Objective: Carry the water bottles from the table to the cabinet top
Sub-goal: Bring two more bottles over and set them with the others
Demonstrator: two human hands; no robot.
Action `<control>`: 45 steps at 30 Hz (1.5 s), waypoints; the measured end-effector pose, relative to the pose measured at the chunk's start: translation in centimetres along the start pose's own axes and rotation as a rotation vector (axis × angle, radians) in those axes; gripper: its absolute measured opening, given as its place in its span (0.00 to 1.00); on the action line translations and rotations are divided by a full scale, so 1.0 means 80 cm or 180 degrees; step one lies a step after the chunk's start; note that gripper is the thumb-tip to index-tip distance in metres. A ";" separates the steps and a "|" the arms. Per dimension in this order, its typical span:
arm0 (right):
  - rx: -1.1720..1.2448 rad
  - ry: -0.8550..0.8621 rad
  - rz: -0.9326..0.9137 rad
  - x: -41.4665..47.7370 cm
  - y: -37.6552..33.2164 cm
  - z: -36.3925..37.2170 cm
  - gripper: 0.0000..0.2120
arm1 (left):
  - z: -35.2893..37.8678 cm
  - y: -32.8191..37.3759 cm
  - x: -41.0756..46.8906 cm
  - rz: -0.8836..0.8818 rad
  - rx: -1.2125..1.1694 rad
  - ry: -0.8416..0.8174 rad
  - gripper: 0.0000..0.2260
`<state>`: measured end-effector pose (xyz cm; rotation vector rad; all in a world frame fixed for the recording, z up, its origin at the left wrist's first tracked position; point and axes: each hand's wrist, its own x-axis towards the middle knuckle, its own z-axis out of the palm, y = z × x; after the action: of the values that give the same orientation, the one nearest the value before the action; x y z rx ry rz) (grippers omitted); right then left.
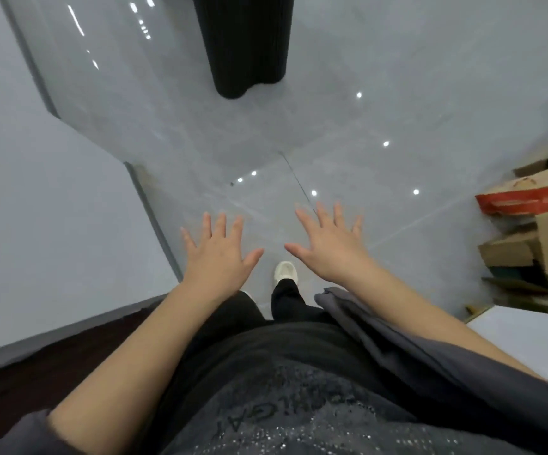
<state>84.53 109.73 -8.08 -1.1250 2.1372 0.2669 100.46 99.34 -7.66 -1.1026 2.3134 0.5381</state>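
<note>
Both of my hands are held out in front of me over the glossy grey floor, palms down. My left hand [218, 254] has its fingers spread and holds nothing. My right hand [328, 244] is spread the same way and is empty too. No water bottle, table or cabinet top shows in the head view. Below the hands I see my white shoe [285, 272] and dark trousers.
A pale wall [46, 208] with a grey baseboard runs along the left. A black fluted column [246, 44] stands ahead at the top. Stacked cardboard boxes [528, 231] sit at the right. A white surface corner [528, 339] shows at lower right. Grey tiled floor [331, 126] lies ahead.
</note>
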 end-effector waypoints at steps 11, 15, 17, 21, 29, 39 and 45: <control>-0.0550 -0.0294 -0.0422 0.103 -0.036 -0.075 0.35 | -0.046 -0.027 0.071 -0.0640 -0.0694 0.0013 0.33; -0.0612 -0.0364 -0.0404 0.153 -0.072 -0.101 0.35 | -0.070 -0.061 0.122 -0.0584 -0.0690 -0.0127 0.33; -0.0618 -0.0402 -0.0329 0.180 -0.093 -0.118 0.35 | -0.088 -0.081 0.155 -0.0504 -0.0639 -0.0233 0.33; -0.0514 -0.0375 -0.0140 0.229 -0.135 -0.156 0.35 | -0.143 -0.129 0.216 -0.0394 -0.0484 -0.0288 0.32; -0.0310 -0.0121 -0.0138 0.309 -0.212 -0.225 0.35 | -0.220 -0.202 0.287 -0.0255 -0.0406 -0.0326 0.33; -0.0414 0.0047 -0.0594 0.449 -0.300 -0.320 0.36 | -0.305 -0.280 0.392 -0.0514 -0.0713 -0.0093 0.34; -0.0514 -0.0050 -0.0751 0.545 -0.352 -0.400 0.36 | -0.379 -0.322 0.472 -0.0596 -0.0818 -0.0295 0.34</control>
<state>74.61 49.61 -9.73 -1.4495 1.9734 0.3420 92.28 45.16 -9.87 -1.3663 2.0754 0.8115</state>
